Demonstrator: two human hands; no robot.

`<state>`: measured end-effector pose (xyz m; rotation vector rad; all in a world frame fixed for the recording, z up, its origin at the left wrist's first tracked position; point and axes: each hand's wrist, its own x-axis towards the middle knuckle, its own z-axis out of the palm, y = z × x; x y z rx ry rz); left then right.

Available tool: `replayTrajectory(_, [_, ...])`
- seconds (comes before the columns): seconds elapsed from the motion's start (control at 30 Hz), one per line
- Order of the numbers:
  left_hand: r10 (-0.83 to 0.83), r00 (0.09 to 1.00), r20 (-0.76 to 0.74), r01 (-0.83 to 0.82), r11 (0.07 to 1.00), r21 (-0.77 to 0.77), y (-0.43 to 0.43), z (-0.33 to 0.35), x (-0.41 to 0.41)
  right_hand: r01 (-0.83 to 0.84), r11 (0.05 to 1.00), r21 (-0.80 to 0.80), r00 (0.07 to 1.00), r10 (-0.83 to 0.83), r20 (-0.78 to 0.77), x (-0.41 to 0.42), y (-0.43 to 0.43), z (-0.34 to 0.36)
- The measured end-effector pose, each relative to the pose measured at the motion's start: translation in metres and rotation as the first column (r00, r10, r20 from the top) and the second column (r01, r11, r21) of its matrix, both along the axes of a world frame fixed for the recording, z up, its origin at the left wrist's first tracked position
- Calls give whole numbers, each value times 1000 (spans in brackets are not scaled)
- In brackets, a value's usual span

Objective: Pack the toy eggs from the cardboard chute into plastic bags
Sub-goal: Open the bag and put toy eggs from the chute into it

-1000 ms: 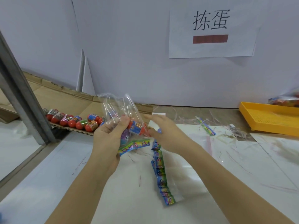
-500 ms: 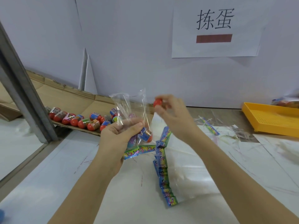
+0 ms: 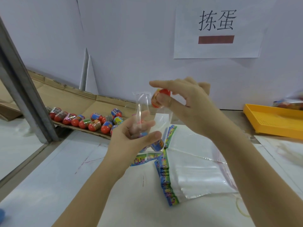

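Note:
My left hand (image 3: 131, 136) grips a clear plastic bag (image 3: 146, 112) upright above the table, with its mouth at the top. At least one toy egg (image 3: 158, 145) with a blue wrap lies in the bag's bottom. My right hand (image 3: 185, 102) pinches a red toy egg (image 3: 159, 99) right beside the bag's mouth. Several more red eggs (image 3: 91, 122) with coloured wraps lie in a row at the low end of the cardboard chute (image 3: 68, 99) on the left.
A stack of flat bags (image 3: 188, 176) with colourful header strips lies on the white table under my hands. A yellow tray (image 3: 275, 120) sits at the right, a grey metal post (image 3: 24, 89) leans at the left, and a white wall with a paper sign (image 3: 216, 30) stands behind.
My right hand took a red egg from near the bag and lifted it up to the bag's mouth. My left hand raised the bag a little and turned its opening upward.

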<state>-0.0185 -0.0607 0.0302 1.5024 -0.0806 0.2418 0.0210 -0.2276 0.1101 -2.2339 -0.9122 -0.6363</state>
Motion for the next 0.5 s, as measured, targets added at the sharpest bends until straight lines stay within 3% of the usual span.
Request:
replayTrajectory(0.27, [-56,997,54,57,998,-15,-5,0,-3,36,999,9,999,-35,-20,-1,5,-5])
replayTrajectory(0.43, [-59,995,79,64,996,-63,-5,2,-1,146,978,151,986,-156,59,1,3,-3])
replayTrajectory(0.5, [-60,995,84,66,995,-74,-5,2,-2,190,977,97,970,-202,138,0,0,-2])
